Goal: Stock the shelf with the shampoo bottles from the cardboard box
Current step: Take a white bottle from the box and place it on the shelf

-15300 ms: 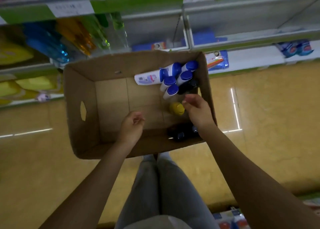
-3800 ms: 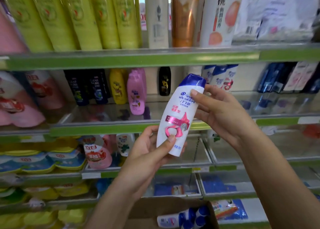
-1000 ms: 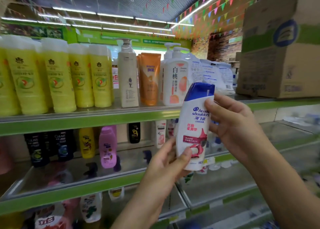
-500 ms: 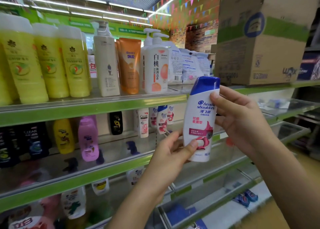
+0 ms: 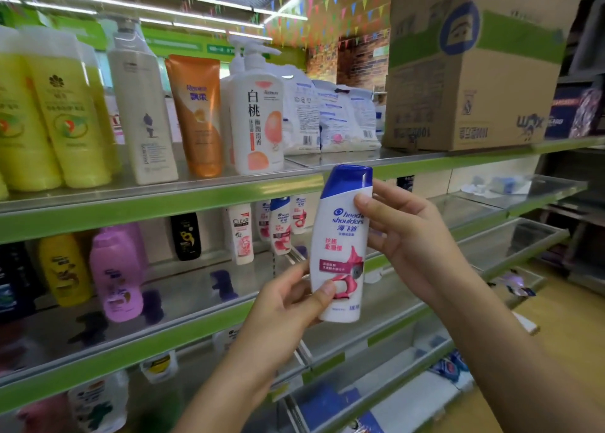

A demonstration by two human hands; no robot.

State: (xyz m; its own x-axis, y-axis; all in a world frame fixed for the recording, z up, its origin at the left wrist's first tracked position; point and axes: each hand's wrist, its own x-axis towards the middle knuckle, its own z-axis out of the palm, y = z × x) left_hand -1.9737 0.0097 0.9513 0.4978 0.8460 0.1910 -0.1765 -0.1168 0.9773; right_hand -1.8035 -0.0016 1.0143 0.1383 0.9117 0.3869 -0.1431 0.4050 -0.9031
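A white shampoo bottle (image 5: 340,236) with a blue cap and a pink label stands upright in both my hands, in front of the shelves. My left hand (image 5: 288,305) grips its lower part, thumb across the front. My right hand (image 5: 409,236) holds its upper right side, thumb on the label. Behind it, matching blue-capped bottles (image 5: 281,225) stand at the back of the middle glass shelf (image 5: 196,305). The cardboard box I took it from is out of view.
The top shelf (image 5: 163,200) carries yellow bottles (image 5: 65,112), a cream pump bottle (image 5: 144,105), an orange tube (image 5: 198,112), white refill bags (image 5: 330,118) and a big carton (image 5: 468,72). Yellow, pink and black bottles stand at the middle shelf's left. Glass shelves at the right hold little.
My view has swung up and right along the shelves. The bottle stays upright in both hands, much as half a second ago, and looks a little nearer the top shelf's edge.
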